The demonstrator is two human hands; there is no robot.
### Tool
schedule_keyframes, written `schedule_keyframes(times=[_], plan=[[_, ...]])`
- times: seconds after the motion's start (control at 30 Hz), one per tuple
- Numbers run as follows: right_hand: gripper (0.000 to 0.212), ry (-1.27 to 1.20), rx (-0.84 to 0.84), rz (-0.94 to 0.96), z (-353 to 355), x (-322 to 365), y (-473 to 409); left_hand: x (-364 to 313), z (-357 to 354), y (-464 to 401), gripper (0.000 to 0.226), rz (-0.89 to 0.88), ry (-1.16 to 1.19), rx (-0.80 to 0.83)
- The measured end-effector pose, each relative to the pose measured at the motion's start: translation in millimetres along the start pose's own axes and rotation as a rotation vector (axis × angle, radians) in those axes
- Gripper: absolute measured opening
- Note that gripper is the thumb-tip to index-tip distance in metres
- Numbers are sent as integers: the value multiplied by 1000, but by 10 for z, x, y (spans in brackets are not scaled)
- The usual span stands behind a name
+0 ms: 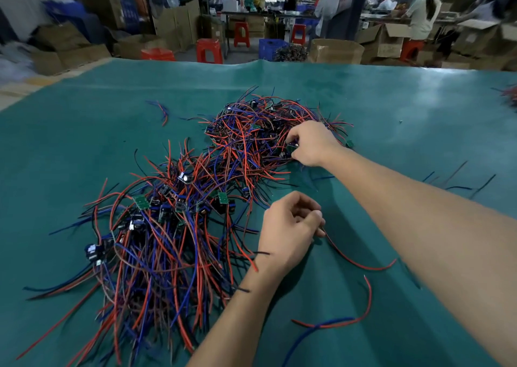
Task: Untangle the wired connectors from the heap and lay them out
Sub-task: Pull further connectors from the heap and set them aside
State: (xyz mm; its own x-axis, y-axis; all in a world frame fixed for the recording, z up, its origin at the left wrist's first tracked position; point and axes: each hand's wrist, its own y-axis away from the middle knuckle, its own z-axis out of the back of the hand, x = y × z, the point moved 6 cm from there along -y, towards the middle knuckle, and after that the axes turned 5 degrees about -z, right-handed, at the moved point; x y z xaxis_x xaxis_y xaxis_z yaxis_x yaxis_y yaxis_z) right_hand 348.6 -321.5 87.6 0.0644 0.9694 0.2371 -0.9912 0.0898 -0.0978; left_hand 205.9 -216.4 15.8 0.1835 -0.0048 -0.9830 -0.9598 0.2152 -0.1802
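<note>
Right grip [310, 145] pinches a small green circuit-board connector [292, 149] inside the tangled heap of red, blue and black wires [251, 140]. Nearer in, left grip [291, 227] pinches a loose red wire [361, 264] on the teal surface [419, 109]. Extraction step; next, likely a slow lift, shaking snagged leads free.

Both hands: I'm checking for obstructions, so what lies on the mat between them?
Head view: between left hand and right hand, mostly bare green mat, crossed by stray wire ends.

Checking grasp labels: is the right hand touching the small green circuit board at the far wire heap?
Touching. The head view shows the right hand with its fingertips pinched on the small green circuit board at the edge of the far heap of red, blue and black wires.
</note>
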Motion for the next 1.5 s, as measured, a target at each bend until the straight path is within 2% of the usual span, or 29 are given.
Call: schedule_keyframes(times=[0.1, 0.27, 0.37, 0.47, 0.53, 0.6, 0.7, 0.8, 0.87, 0.93, 0.97, 1.03, 1.17, 1.3, 1.37, 1.43, 1.5], plan=[[24, -75, -68, 17, -23, -130, 16, 8, -6, -6, 13, -6, 14, -2], [19, -277, -288, 46, 208, -260, 163, 23, -14, -20, 15, -4, 37, -3], [24, -504, -411, 24, 460, -357, 407, 34, -17, -18, 14, -8, 57, 3], [30, -842, -479, -9, 637, -494, 791, 46, -21, -12, 13, -15, 95, -4], [33, -1091, -447, 23, 618, -526, 1063, 57, -6, -27, 15, -20, 96, -26], [33, -1272, -335, 36, 446, -511, 1274, 67, -6, -43, 21, -38, 91, -46], [37, -1501, -153, -57, 77, -534, 1457, 58, -29, -47, 32, -65, 96, -40], [43, -1615, -70, -164, -169, -531, 1499, 51, -29, -37, 21, -84, 95, -48], [31, -1633, -52, -204, -246, -532, 1503, 18, -29, -25, 9, -90, 116, -80], [15, -1618, -45, -238, -297, -564, 1490, 12, -11, -4, 27, -69, 157, -121], [14, -1621, -42, -247, -321, -588, 1484, 28, -4, 5, 34, -45, 184, -140], [21, -1673, -6, -254, -357, -620, 1474, 40, -4, 30, 38, -19, 175, -152], [30, -1825, 116, -263, -428, -620, 1427, 19, -107, 19, 20, -64, -84, -49], [36, -1883, 207, -257, -418, -625, 1387, 10, -121, -39, 17, -11, -191, -48], [38, -1867, 203, -259, -415, -624, 1378, 47, -104, -63, 2, -2, -215, -54], [40, -1757, 163, -245, -401, -632, 1372, 62, -75, -61, 14, -37, -270, -92], [38, -1653, 121, -228, -393, -634, 1364, 41, -24, -38, 16, -87, -320, -156]])
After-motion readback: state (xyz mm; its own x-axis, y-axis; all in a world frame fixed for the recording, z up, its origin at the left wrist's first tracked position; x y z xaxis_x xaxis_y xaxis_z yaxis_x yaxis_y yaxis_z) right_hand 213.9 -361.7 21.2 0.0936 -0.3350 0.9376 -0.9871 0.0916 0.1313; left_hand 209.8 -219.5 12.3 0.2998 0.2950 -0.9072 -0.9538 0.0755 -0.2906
